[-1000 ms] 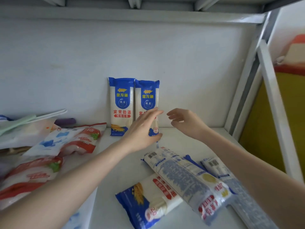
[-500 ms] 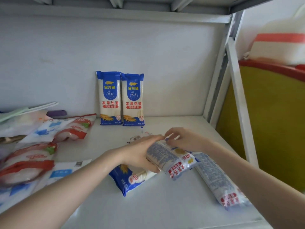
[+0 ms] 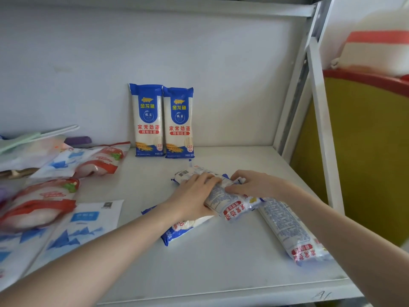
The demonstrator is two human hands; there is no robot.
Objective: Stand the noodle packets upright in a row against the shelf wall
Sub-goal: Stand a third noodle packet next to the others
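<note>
Two blue and white noodle packets (image 3: 147, 120) (image 3: 179, 122) stand upright side by side against the white back wall (image 3: 221, 74) of the shelf. Three more lie flat on the shelf floor. My left hand (image 3: 192, 197) and my right hand (image 3: 252, 185) both grip the topmost lying packet (image 3: 230, 202), which shows its printed back. Under it lies a packet (image 3: 181, 229) with its blue end toward me, mostly covered by my left hand. A third packet (image 3: 290, 229) lies to the right, under my right forearm.
Red and white bags (image 3: 39, 204) (image 3: 99, 160) and blue and white flat pouches (image 3: 77, 227) crowd the left side of the shelf. A white upright post (image 3: 323, 134) bounds the right side, with a yellow surface (image 3: 365, 151) beyond it. The shelf's front edge (image 3: 221, 293) is near me.
Both hands came down from the upright packets at the wall onto the lying packets and closed on the topmost one. The view has shifted left and down.
</note>
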